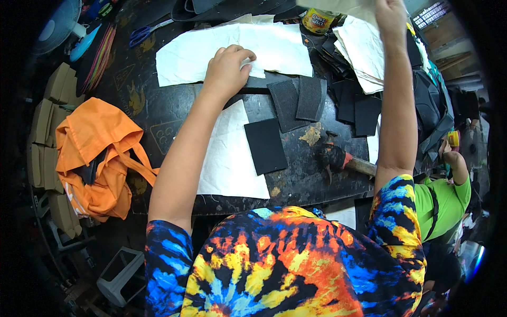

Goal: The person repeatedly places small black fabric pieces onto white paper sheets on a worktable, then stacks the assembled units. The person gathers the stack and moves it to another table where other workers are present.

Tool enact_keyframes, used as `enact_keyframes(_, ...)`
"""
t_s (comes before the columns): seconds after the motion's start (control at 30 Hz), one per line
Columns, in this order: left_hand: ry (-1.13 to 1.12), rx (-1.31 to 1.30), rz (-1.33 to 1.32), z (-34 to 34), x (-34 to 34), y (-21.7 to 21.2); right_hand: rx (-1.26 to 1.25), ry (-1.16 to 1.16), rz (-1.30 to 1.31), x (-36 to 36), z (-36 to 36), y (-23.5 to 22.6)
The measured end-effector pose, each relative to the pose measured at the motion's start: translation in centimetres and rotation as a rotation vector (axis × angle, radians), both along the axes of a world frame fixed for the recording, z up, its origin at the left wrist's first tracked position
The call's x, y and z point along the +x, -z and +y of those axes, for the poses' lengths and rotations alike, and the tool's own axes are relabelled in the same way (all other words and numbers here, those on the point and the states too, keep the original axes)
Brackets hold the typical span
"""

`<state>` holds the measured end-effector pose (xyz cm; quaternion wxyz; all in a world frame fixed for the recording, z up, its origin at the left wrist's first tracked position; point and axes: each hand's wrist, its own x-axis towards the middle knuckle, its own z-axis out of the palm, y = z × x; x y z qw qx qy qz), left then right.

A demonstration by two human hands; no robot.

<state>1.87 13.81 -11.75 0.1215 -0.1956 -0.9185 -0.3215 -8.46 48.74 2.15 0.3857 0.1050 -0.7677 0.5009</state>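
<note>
White cloth pieces [182, 58] lie across the far part of the dark table. My left hand [229, 68] rests on them, fingers curled and the thumb close to the forefinger, with a bit of white cloth between. Stretched far forward at the upper right, my right hand [391, 21] grips a beige cloth sheet [346, 6], partly cut off by the picture's top. Below that sheet sits a stack of cream cloth pieces [362, 55]. Nearer to me are another white cloth piece [229, 158], a black rectangular piece [265, 146] and two dark grey foam-like pieces [311, 99].
A hammer [359, 165] lies on the table at right, near more black pieces [364, 113]. A yellow can [317, 22] and blue-handled scissors [142, 34] are at the back. An orange bag [97, 142] sits at left. A person in green [443, 206] is at right.
</note>
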Motion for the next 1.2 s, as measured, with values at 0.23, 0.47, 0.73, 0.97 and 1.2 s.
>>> enact_keyframes(0.23, 0.346, 1.141, -0.764, -5.5, 6.5, -4.0, 0.719, -0.367, -0.021, 18.1, -10.8, 0.2)
enact_keyframes(0.47, -0.072, 0.799, -0.718, -8.3, 17.1, -2.7, 0.649, -0.923, -0.183, 27.8, -18.1, 7.1)
enact_keyframes(0.73, -0.101, 0.455, -0.530, -10.3, 18.6, -1.7, 0.483, -0.588, -0.515, 28.8, -15.5, 12.1)
enact_keyframes(0.97, -0.034, 0.475, -0.630, -11.1, 16.5, -1.6, 0.485, -0.567, -0.534, 29.2, -15.4, 12.9)
enact_keyframes(1.2, -0.041, 0.485, -0.591, -10.3, 17.0, -1.1, 0.468, -0.578, -0.555, 29.5, -15.4, 13.1)
